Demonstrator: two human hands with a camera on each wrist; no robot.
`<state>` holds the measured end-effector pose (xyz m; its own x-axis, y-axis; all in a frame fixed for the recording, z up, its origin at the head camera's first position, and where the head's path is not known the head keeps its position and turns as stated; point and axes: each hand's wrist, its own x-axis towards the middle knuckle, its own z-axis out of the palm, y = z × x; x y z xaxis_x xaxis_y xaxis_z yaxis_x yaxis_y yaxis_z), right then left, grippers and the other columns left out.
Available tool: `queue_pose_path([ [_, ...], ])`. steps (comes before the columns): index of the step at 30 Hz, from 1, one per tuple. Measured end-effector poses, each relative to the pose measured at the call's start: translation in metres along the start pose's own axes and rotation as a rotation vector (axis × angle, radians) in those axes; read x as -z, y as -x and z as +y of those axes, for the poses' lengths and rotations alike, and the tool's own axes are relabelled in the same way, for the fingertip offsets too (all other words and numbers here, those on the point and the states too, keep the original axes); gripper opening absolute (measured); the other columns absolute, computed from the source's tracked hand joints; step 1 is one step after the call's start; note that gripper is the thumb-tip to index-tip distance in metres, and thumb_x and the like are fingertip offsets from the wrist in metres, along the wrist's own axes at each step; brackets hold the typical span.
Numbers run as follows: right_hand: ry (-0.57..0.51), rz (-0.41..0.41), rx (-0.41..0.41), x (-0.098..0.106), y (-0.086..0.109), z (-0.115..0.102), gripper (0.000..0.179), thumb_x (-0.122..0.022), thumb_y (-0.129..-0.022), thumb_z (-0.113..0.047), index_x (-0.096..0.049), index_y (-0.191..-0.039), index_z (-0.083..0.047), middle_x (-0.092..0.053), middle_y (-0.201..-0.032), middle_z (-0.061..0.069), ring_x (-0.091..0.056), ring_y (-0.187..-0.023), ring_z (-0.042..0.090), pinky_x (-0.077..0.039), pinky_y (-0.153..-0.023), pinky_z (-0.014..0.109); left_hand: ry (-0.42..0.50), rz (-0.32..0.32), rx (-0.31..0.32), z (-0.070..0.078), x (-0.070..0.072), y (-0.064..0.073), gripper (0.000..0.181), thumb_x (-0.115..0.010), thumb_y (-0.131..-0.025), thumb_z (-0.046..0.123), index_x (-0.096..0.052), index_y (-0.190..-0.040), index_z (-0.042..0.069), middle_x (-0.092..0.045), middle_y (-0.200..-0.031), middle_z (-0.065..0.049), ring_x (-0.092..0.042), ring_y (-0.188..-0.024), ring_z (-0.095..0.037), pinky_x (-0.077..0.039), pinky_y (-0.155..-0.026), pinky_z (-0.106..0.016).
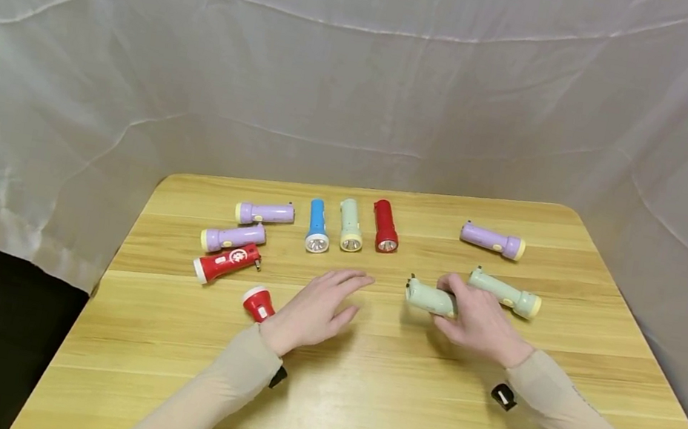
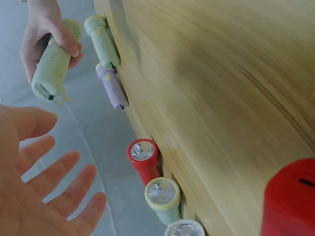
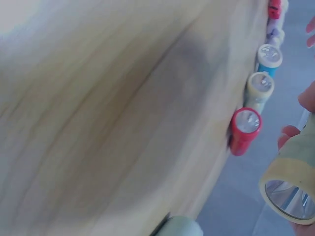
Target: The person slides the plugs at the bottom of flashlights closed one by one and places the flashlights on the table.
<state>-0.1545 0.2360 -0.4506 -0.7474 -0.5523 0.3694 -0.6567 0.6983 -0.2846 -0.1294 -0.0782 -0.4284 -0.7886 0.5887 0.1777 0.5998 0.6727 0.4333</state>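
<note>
My right hand [image 1: 483, 325] grips a pale green flashlight [image 1: 430, 297] and holds it just above the table, its tail end toward the left. In the right wrist view the cream-rimmed lens [image 3: 290, 196] of this flashlight shows at the right edge. A second pale green flashlight [image 1: 505, 294] lies just beyond that hand. The left hand [image 1: 317, 308] hovers palm down with fingers spread, holding nothing. Beside its wrist lies a red flashlight [image 1: 259, 303] with a white head, partly hidden by the forearm.
Blue [image 1: 318, 225], pale green [image 1: 350, 224] and dark red [image 1: 385, 227] flashlights stand in a row at the back, lenses facing me. Two purple flashlights [image 1: 265, 212] and a red one [image 1: 228, 263] lie at left. Another purple flashlight [image 1: 492, 240] lies back right on the wooden table [image 1: 351, 426].
</note>
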Motion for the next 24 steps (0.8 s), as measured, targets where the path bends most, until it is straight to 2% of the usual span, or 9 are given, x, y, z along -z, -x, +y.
queue_pose_path([
  [7, -0.085, 0.074, 0.002, 0.004, -0.004, -0.008, 0.046, -0.083, -0.073, -0.011, -0.056, -0.11, -0.008, -0.071, -0.092, 0.004, -0.063, -0.073, 0.009, -0.055, -0.064, 0.029, 0.081, 0.095, -0.028, 0.003, 0.002, -0.002, 0.046, -0.058, -0.102, 0.019, -0.051, -0.146, 0.01, -0.056, -0.148, -0.006, -0.052, -0.139, -0.023, -0.041, -0.119, -0.041],
  [14, -0.215, 0.083, -0.017, 0.007, -0.009, -0.015, 0.04, -0.082, -0.078, -0.007, -0.059, -0.11, -0.009, -0.073, -0.097, 0.003, -0.066, -0.081, 0.01, -0.056, -0.072, 0.031, 0.181, 0.161, -0.02, 0.006, 0.006, -0.004, 0.043, -0.057, -0.103, 0.019, -0.052, -0.145, 0.011, -0.058, -0.146, -0.006, -0.056, -0.136, -0.021, -0.044, -0.116, -0.036],
  [24, -0.409, 0.05, -0.08, 0.01, -0.013, -0.02, 0.041, -0.081, -0.081, -0.006, -0.063, -0.117, -0.012, -0.073, -0.105, 0.003, -0.062, -0.087, 0.008, -0.052, -0.077, 0.024, 0.329, 0.172, 0.024, 0.012, 0.013, -0.007, 0.042, -0.055, -0.104, 0.02, -0.053, -0.145, 0.011, -0.059, -0.143, -0.006, -0.059, -0.13, -0.022, -0.048, -0.112, -0.039],
])
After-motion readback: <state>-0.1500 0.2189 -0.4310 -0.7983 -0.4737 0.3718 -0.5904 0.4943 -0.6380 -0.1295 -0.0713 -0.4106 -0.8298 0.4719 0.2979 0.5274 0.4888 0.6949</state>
